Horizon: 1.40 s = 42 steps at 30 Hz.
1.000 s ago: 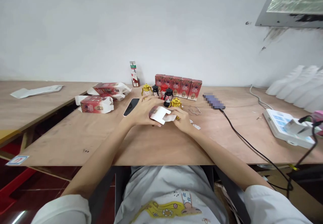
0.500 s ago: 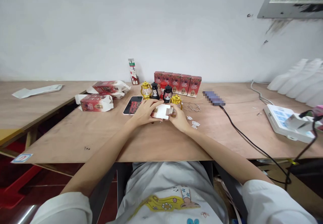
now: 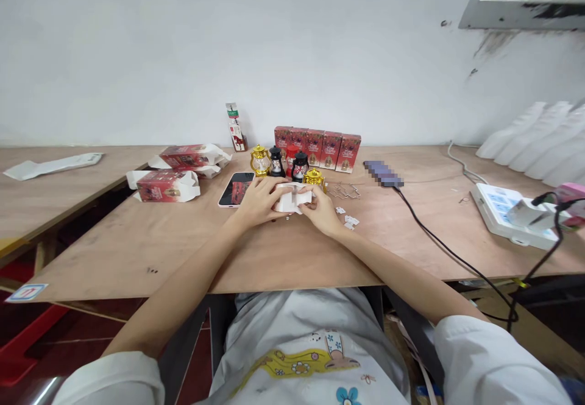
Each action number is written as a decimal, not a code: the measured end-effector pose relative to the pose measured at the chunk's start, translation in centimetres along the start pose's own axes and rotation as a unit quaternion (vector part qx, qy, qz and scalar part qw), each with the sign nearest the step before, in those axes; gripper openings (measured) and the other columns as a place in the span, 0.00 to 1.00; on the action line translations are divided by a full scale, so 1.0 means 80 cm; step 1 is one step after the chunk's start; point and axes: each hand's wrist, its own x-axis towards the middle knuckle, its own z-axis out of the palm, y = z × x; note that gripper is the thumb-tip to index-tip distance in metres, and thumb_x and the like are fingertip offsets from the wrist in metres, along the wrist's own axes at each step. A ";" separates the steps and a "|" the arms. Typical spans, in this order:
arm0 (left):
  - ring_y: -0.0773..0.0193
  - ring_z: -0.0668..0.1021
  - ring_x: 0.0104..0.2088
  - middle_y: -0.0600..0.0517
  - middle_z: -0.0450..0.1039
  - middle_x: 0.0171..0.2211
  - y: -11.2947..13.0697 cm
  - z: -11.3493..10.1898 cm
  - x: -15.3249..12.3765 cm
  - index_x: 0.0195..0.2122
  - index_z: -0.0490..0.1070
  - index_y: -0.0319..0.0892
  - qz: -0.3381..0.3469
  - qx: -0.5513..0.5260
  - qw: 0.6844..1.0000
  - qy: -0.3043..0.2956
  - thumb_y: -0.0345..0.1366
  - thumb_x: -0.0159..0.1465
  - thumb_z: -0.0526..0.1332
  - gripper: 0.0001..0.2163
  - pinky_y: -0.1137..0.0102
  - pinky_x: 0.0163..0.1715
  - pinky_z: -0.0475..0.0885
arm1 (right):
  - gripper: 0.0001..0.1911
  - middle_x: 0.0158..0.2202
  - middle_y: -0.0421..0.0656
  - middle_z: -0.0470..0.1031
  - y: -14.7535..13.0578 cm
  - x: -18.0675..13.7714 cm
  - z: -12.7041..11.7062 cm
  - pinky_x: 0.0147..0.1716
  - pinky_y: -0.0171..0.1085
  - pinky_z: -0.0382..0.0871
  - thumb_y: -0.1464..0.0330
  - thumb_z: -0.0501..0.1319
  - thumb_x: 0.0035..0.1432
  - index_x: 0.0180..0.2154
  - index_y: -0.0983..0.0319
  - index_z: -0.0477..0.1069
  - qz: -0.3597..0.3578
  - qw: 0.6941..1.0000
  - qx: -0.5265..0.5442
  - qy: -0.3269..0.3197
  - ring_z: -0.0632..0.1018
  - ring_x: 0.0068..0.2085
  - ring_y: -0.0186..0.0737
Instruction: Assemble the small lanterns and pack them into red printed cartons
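Observation:
Between my two hands is a small cardboard box (image 3: 289,201), its white flaps turned toward me. My left hand (image 3: 261,201) is closed around its left side. The fingers of my right hand (image 3: 320,211) pinch the flaps on the right side. Just behind my hands stand miniature lanterns: a gold one (image 3: 259,161), a black one (image 3: 276,162), a red one (image 3: 291,155), another black one (image 3: 300,166) and a second gold one (image 3: 314,178), partly covered by my hands. A phone (image 3: 232,190) lies beside my left hand.
Several red printed boxes (image 3: 326,150) stand in a row near the wall. Flattened-looking red boxes (image 3: 167,187) with open flaps lie at left. Right of my hands are thin metal wires (image 3: 345,192) and small white pieces (image 3: 351,221). A cabled phone (image 3: 384,175) and a white case (image 3: 509,216) lie further right.
The box has turned so its open white end faces me more, and my right fingers have moved in onto its flaps. The whole view has shifted slightly.

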 end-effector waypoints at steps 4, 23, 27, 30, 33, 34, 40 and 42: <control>0.52 0.75 0.50 0.40 0.72 0.52 0.004 -0.001 0.000 0.51 0.69 0.43 -0.018 -0.007 1.000 0.017 0.53 0.61 0.60 0.23 0.60 0.47 0.65 | 0.14 0.45 0.41 0.72 -0.005 -0.002 0.001 0.35 0.36 0.73 0.69 0.59 0.48 0.40 0.58 0.65 -0.004 1.000 0.002 0.006 0.76 0.38 0.36; 0.57 0.76 0.43 0.44 0.73 0.44 0.018 -0.005 0.006 0.45 0.68 0.42 -0.048 -0.095 0.991 0.083 0.43 0.60 0.61 0.14 0.63 0.41 0.68 | 0.13 0.34 0.37 0.66 -0.008 -0.008 0.000 0.25 0.33 0.72 0.57 0.58 0.58 0.39 0.56 0.60 -0.025 0.995 0.092 -0.014 0.71 0.28 0.31; 0.56 0.76 0.43 0.44 0.74 0.44 0.016 -0.006 0.005 0.44 0.68 0.43 -0.062 -0.101 0.990 0.074 0.43 0.59 0.60 0.14 0.62 0.42 0.69 | 0.18 0.36 0.39 0.66 -0.013 -0.007 -0.002 0.28 0.34 0.74 0.49 0.57 0.58 0.38 0.56 0.64 -0.013 0.993 0.115 -0.030 0.72 0.32 0.33; 0.55 0.76 0.44 0.44 0.74 0.44 0.015 -0.006 0.003 0.44 0.67 0.43 -0.069 -0.097 0.991 0.068 0.43 0.59 0.60 0.15 0.61 0.43 0.69 | 0.21 0.38 0.40 0.69 -0.014 -0.003 -0.003 0.34 0.36 0.75 0.47 0.61 0.54 0.38 0.56 0.68 0.010 0.991 0.130 -0.042 0.74 0.35 0.35; 0.55 0.76 0.44 0.44 0.75 0.44 0.015 -0.007 0.003 0.45 0.66 0.42 -0.059 -0.101 0.990 0.075 0.42 0.59 0.60 0.15 0.61 0.43 0.68 | 0.23 0.40 0.40 0.72 -0.014 0.001 -0.003 0.39 0.38 0.75 0.46 0.64 0.50 0.38 0.56 0.70 0.025 0.987 0.148 -0.053 0.74 0.39 0.37; 0.55 0.76 0.44 0.44 0.75 0.44 0.015 -0.007 0.003 0.45 0.66 0.42 -0.055 -0.103 0.990 0.076 0.42 0.59 0.61 0.15 0.61 0.43 0.68 | 0.23 0.40 0.40 0.72 -0.014 0.002 -0.003 0.40 0.39 0.74 0.47 0.65 0.50 0.38 0.56 0.70 0.025 0.988 0.144 -0.056 0.74 0.39 0.38; 0.56 0.77 0.45 0.45 0.76 0.44 0.016 -0.002 0.003 0.45 0.67 0.43 -0.023 -0.104 0.993 0.055 0.40 0.58 0.61 0.15 0.61 0.44 0.68 | 0.21 0.40 0.40 0.74 -0.010 0.005 -0.001 0.47 0.41 0.72 0.53 0.70 0.46 0.37 0.58 0.70 0.020 0.989 0.135 -0.060 0.76 0.43 0.39; 0.56 0.77 0.44 0.44 0.76 0.44 0.016 0.000 0.002 0.45 0.68 0.42 -0.009 -0.101 0.993 0.053 0.40 0.58 0.62 0.15 0.61 0.45 0.68 | 0.21 0.40 0.40 0.74 -0.009 0.004 -0.001 0.47 0.41 0.72 0.55 0.71 0.44 0.36 0.58 0.69 0.030 0.990 0.128 -0.056 0.77 0.43 0.39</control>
